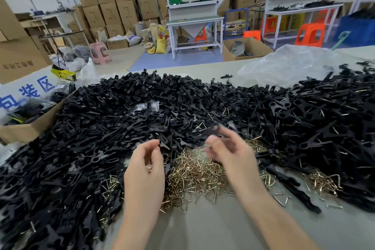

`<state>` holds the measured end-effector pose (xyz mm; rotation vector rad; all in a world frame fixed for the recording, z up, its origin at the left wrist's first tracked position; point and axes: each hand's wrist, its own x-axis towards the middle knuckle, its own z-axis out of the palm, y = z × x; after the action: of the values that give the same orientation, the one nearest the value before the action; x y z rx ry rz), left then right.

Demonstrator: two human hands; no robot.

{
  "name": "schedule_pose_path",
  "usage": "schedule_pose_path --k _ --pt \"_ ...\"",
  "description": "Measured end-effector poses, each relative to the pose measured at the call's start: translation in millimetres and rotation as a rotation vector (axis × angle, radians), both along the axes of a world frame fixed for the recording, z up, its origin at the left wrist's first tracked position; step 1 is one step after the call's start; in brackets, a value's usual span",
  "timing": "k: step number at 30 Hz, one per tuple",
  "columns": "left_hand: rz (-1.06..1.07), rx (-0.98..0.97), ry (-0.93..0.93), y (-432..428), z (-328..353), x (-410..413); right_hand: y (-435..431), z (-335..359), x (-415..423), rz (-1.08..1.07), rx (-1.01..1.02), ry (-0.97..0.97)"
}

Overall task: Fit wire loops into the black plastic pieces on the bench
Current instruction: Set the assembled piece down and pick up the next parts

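Observation:
Black plastic pieces (113, 128) lie heaped across the bench, around a mound of brass-coloured wire loops (194, 172) in front of me. My left hand (145, 170) hovers over the left edge of the loops. Its fingers are curled, and a bit of wire loop (149, 167) glints inside the curl. My right hand (227, 152) is blurred, raised above the loops, and its thumb and fingers pinch a black plastic piece (213, 129) by its lower end. What else that hand holds is hidden by the blur.
More black pieces with wires in them are piled at the right (324, 119). A crumpled clear plastic bag (284, 65) lies at the back right. An open cardboard box (30, 128) stands at the bench's left edge. Bare bench top (203, 225) shows between my forearms.

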<state>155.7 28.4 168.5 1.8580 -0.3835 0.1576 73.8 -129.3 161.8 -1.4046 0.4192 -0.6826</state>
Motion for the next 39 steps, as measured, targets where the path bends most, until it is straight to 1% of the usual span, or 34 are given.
schedule_pose_path --k 1,3,5,6,8,10,12,14,15,17,20,23,26,28,31,33,39 --pt "0.009 0.122 -0.016 2.3 -2.4 2.9 -10.2 1.2 -0.8 -0.058 0.135 -0.059" --pt "-0.009 0.402 -0.105 5.2 -7.2 6.3 -25.9 4.2 -4.3 -0.148 0.381 -0.174" --pt "-0.037 0.651 -0.180 4.6 -10.0 5.9 -34.2 3.8 -7.7 -0.172 0.510 -0.248" --pt "-0.047 0.731 -0.187 3.8 -10.2 5.4 -35.0 3.1 -8.4 -0.157 0.515 -0.259" --pt "-0.067 0.802 -0.182 3.3 -10.2 5.1 -31.5 3.0 -8.1 -0.090 0.437 -0.238" --pt "-0.079 0.834 -0.191 3.9 -10.3 5.8 -24.3 1.9 -6.9 -0.032 0.292 -0.169" --pt "-0.109 0.875 -0.215 4.7 -10.3 7.7 -14.5 0.8 -6.6 -0.028 0.050 -0.045" --pt "-0.185 0.919 -0.228 4.6 -10.0 11.4 -5.7 -3.3 -7.4 -0.027 -0.272 0.111" --pt "-0.227 0.936 -0.231 4.1 -9.8 13.8 -2.0 -6.3 -7.3 -0.017 -0.419 0.157" --pt "-0.273 0.940 -0.233 3.3 -9.8 17.0 3.4 -12.9 -6.7 0.014 -0.619 0.197" --pt "-0.228 0.894 -0.273 3.7 -12.0 17.1 6.6 -15.8 -6.0 0.028 -0.742 0.251" --pt "-0.126 0.881 -0.293 3.2 -13.9 16.2 4.8 -15.5 -5.8 0.014 -0.718 0.254" --pt "-0.094 0.854 -0.325 2.5 -17.7 16.6 3.9 -15.0 -5.7 0.005 -0.702 0.251" --pt "-0.118 0.766 -0.371 2.9 -18.3 16.3 3.6 -15.3 -5.2 0.000 -0.704 0.248" --pt "-0.201 0.595 -0.360 1.4 -15.9 12.2 3.0 -15.7 -4.9 -0.004 -0.703 0.244" --pt "-0.220 0.546 -0.389 -0.4 -14.9 9.1 2.7 -15.9 -4.8 -0.004 -0.697 0.232" --pt "-0.179 0.442 -0.429 -3.8 -11.4 5.6 1.3 -14.9 -5.5 -0.003 -0.676 0.212"
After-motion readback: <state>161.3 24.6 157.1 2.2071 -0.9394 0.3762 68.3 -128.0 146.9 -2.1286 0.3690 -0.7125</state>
